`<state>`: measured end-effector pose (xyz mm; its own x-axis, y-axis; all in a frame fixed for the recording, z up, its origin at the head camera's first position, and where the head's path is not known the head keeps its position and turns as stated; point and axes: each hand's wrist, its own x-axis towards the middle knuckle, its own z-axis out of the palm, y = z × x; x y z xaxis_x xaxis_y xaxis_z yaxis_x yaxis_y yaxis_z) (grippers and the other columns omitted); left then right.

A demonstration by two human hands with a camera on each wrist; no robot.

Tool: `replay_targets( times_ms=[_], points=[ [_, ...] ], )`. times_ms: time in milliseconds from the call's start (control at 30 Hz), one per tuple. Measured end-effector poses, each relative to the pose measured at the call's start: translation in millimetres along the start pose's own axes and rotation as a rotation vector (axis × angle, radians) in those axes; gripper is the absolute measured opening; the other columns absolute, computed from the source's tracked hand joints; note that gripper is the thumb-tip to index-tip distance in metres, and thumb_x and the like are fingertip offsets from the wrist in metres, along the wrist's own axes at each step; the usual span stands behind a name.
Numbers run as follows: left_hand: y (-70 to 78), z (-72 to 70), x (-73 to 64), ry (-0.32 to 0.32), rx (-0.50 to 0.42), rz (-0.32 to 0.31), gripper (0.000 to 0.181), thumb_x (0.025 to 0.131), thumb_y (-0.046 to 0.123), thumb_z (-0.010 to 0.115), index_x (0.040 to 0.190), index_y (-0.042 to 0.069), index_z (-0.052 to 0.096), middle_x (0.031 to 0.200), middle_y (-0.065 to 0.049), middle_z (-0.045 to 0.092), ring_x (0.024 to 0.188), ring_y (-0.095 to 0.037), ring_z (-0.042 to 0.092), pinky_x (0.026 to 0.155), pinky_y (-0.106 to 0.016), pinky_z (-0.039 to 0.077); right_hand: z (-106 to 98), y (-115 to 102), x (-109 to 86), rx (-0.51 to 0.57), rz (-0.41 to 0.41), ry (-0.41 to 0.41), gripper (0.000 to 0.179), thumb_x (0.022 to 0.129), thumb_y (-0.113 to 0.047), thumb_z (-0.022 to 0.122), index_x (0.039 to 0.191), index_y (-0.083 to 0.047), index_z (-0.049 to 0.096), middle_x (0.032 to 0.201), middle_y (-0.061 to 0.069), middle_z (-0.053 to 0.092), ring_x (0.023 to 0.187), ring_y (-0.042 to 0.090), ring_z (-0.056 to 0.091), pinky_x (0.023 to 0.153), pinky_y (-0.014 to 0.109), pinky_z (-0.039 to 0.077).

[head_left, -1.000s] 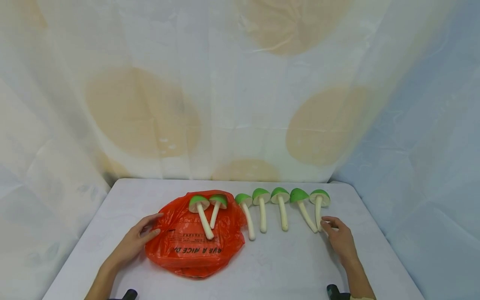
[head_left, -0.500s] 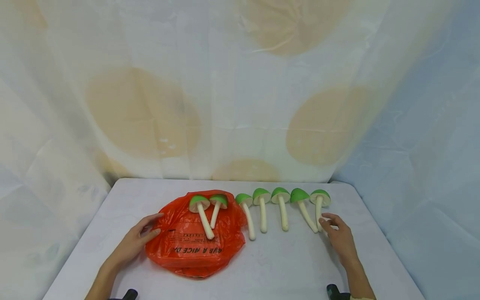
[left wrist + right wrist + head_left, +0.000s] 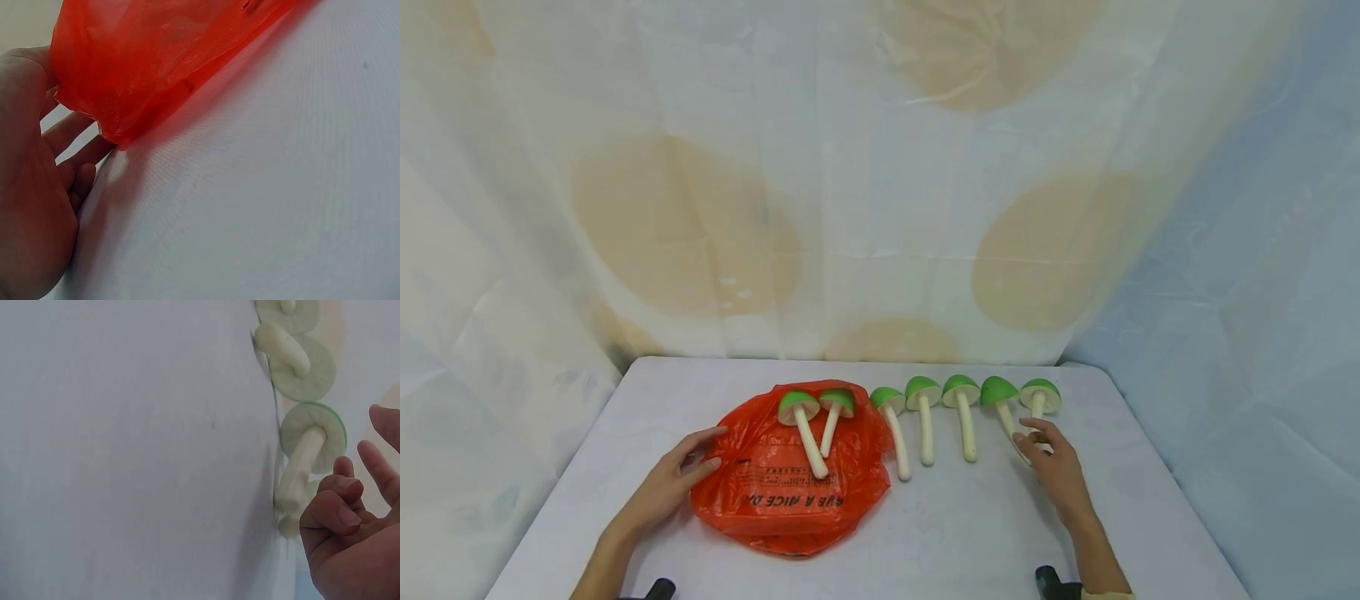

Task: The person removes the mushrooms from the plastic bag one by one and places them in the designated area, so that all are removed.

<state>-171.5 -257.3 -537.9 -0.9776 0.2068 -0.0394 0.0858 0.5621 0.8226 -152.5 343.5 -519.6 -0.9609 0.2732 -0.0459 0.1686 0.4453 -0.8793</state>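
Observation:
A crumpled red plastic bag [image 3: 767,523] with printed lettering lies on the table at left centre, bearing two toy mushrooms [image 3: 808,437] with green caps and pale stems. My left hand [image 3: 672,483] rests at the bag's left edge; in the left wrist view its fairly straight fingers touch the red film [image 3: 144,56]. Several more mushrooms [image 3: 964,404] form a row to the right of the bag. My right hand [image 3: 1056,471] hovers by the stems of the two rightmost, covering the lower stem of the end mushroom [image 3: 1040,393]. In the right wrist view nothing lies between its thumb and fingers.
The white table [image 3: 955,533] runs back to a pale curtain [image 3: 850,192] with tan round patches. More hanging cloth [image 3: 1247,333] closes off the right side. Dark camera mounts show at both wrists, such as the right mount [image 3: 1056,583].
My right hand has shifted left from beside the end mushroom's stem to over the two rightmost stems. The left hand, the bag and the mushrooms stay where they were.

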Motion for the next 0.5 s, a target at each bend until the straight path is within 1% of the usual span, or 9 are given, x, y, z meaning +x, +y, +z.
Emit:
replay_targets(
  times_ms=[33,100,167,267,500],
  points=[
    [0.1,0.1,-0.1,0.0,-0.002,-0.001,0.053,0.097,0.048,0.063,0.146,0.033,0.048,0.157,-0.005,0.041,0.144,-0.033,0.037,0.114,-0.037,0.035,2.2,-1.9,-0.1,0.003,-0.004,-0.005,0.054,0.096,-0.049,0.064,0.14,-0.02,0.053,0.116,0.009,0.053,0.081,0.02,0.053,0.061,0.026,0.045],
    [0.2,0.3,-0.1,-0.002,-0.011,-0.003,0.053,0.097,0.047,0.063,0.146,0.032,0.048,0.157,-0.006,0.04,0.145,-0.034,0.036,0.115,-0.054,0.032,5.9,-6.2,-0.7,0.009,-0.014,-0.015,0.055,0.096,-0.05,0.065,0.14,-0.02,0.052,0.115,0.009,0.054,0.079,0.02,0.053,0.061,0.026,0.045],
    [-0.2,0.5,0.3,-0.004,-0.025,-0.003,0.054,0.097,0.047,0.063,0.146,0.031,0.048,0.158,-0.007,0.04,0.145,-0.036,0.035,0.115,-0.061,0.029,9.1,-10.8,-0.8,0.015,-0.029,-0.021,0.054,0.096,-0.048,0.065,0.141,-0.02,0.052,0.114,0.01,0.054,0.076,0.021,0.052,0.06,0.026,0.044],
    [-0.9,0.7,1.0,-0.004,-0.035,-0.004,0.055,0.097,0.047,0.063,0.146,0.03,0.048,0.157,-0.008,0.04,0.145,-0.036,0.035,0.114,-0.063,0.028,13.4,-17.1,-0.6,0.034,-0.045,-0.031,0.052,0.097,-0.045,0.065,0.141,-0.02,0.053,0.113,0.01,0.055,0.076,0.024,0.052,0.059,0.026,0.044],
    [-1.7,0.9,1.9,-0.004,-0.032,-0.005,0.054,0.097,0.047,0.063,0.146,0.03,0.048,0.157,-0.007,0.04,0.144,-0.035,0.036,0.115,-0.061,0.028,26.4,-28.0,-3.6,0.068,-0.069,-0.081,0.053,0.096,-0.046,0.067,0.139,-0.02,0.054,0.114,0.009,0.054,0.08,0.027,0.056,0.06,0.025,0.044]
  ],
)
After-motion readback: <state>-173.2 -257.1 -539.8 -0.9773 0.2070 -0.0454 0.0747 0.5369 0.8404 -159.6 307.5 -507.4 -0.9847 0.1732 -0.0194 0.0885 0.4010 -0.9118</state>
